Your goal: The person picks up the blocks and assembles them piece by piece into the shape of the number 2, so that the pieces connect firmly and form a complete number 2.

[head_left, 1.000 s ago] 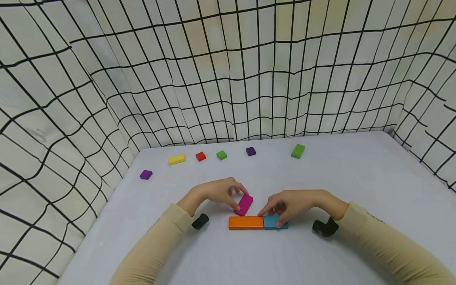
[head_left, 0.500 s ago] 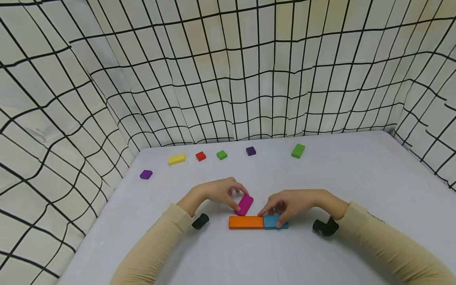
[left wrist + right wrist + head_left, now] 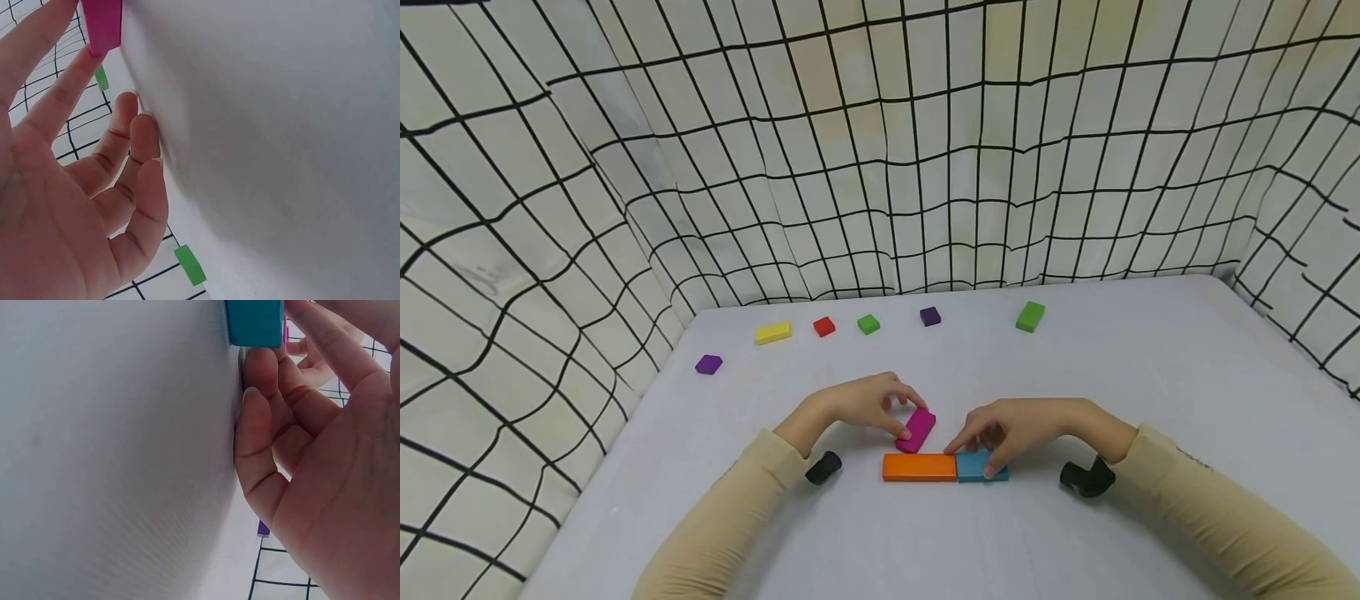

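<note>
In the head view my left hand (image 3: 865, 402) pinches a magenta block (image 3: 917, 432) between thumb and index finger. The block lies slanted, just behind an orange block (image 3: 919, 467). End to end with the orange block lies a blue block (image 3: 970, 468). My right hand (image 3: 1026, 423) holds the blue block, thumb at its front and index fingertip at its back left corner by the joint. The left wrist view shows the magenta block (image 3: 105, 28) at the fingertips, the other fingers loosely bent. In the right wrist view, the end of the blue block (image 3: 255, 324) shows beside the curled fingers.
Along the back of the white table (image 3: 1150, 367) lie a yellow block (image 3: 773, 333), a red block (image 3: 823, 327), a small green block (image 3: 868, 324), a dark purple block (image 3: 930, 316) and a longer green block (image 3: 1030, 317). A purple block (image 3: 708, 364) lies left. Black-gridded netting (image 3: 880, 167) surrounds the table.
The head view has shifted very slightly. Both hands and all the blocks keep their places.
</note>
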{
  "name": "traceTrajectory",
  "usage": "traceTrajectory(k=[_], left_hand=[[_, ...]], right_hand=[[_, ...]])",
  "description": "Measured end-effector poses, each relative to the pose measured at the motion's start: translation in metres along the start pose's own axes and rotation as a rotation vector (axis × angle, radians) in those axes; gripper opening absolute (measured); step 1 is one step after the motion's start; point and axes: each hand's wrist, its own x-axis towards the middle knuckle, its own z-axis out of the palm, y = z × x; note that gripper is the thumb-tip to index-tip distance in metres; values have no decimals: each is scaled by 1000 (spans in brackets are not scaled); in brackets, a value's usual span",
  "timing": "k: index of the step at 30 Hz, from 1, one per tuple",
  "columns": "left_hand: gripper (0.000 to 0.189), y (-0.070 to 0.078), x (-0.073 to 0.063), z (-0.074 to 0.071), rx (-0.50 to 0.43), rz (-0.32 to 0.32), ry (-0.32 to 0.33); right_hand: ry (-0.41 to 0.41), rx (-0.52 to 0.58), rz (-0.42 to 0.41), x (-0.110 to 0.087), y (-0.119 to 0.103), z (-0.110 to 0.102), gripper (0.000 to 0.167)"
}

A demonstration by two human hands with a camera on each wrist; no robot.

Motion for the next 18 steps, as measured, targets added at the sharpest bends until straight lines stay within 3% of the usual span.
traceTrajectory(k=[11,18], left_hand=[[47,-1,2,2,5,29,-8],[46,1,-9,3,-48,77,78]], right_hand=[[-4,2,0,-1,0,0,43],[5,-12,-35,-2,1,1,45]])
